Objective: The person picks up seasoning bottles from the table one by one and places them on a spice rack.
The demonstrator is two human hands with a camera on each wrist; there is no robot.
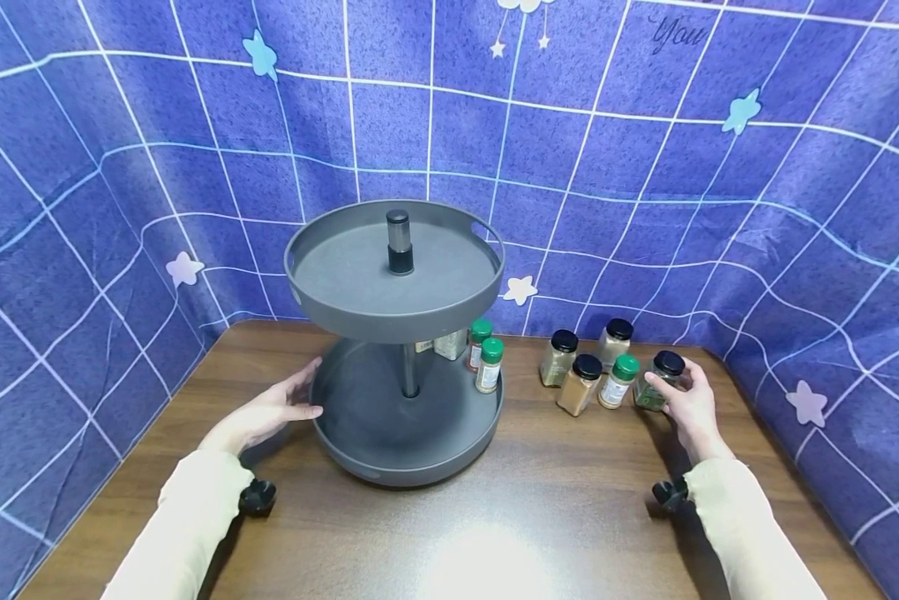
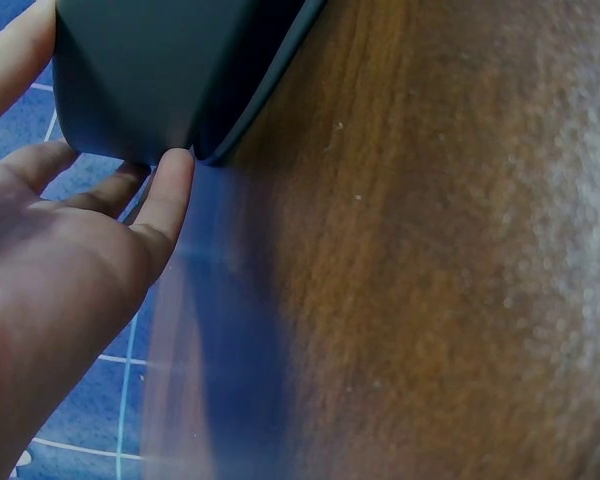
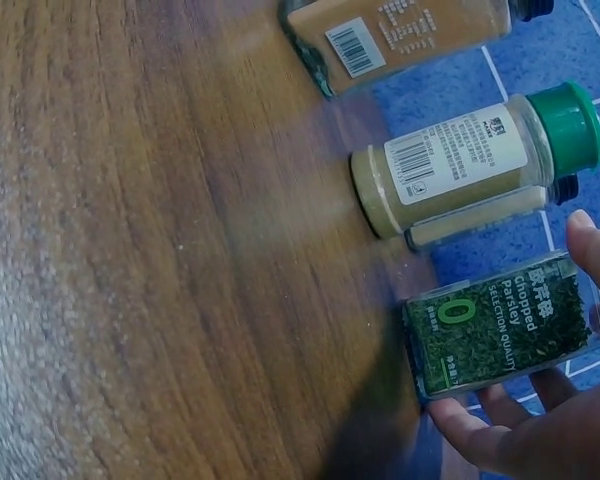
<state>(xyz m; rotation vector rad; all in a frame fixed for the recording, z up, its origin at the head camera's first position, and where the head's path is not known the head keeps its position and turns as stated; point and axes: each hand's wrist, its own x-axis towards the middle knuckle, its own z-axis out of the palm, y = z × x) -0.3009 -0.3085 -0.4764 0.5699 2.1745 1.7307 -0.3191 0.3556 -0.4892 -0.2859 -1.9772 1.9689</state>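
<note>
A grey two-tier round tray stand point(image 1: 392, 304) stands left of centre. My left hand point(image 1: 265, 410) is at the left side of its lower tray point(image 1: 397, 471), fingers fairly straight. In the left wrist view the fingertips touch the outer wall point(image 2: 140, 80) of that tray. At the right, my right hand point(image 1: 692, 408) holds a clear jar of chopped parsley point(image 1: 650, 390) with a black lid. The right wrist view has the thumb and fingers on opposite sides of the upright parsley jar point(image 3: 500, 325), its label facing the camera.
Left of the parsley jar stand a green-lidded bottle point(image 1: 617, 382) and black-lidded jars, one tan point(image 1: 578, 387), one greenish point(image 1: 557, 362), one pale point(image 1: 614, 343). Green-capped bottles point(image 1: 488, 371) and another container point(image 1: 451, 343) stand on the lower tray. Blue cloth point(image 1: 569, 150) hangs behind the wooden table point(image 1: 554, 483).
</note>
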